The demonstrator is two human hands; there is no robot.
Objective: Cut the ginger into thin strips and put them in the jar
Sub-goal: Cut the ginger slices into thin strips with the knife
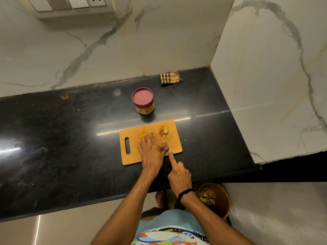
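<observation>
Working on the dark counter [70, 138] across mid frame, I have the wooden board [127, 158] lying flat just below the jar [143, 103]. Its red lid is on and must come off before filling. My left hand [151, 153] lies spread on the board, fingers nearly straight, pressing down a piece I cannot see beneath them. My right hand [179, 175] is wrapped round the green-handled knife [175, 161], forefinger laid along its back. Sliced ginger [163, 130] sits at the board's upper right, cut strips [143, 134] at its upper left. I judge my thumb too near the blade: tuck it back, then cut in close, even strokes.
</observation>
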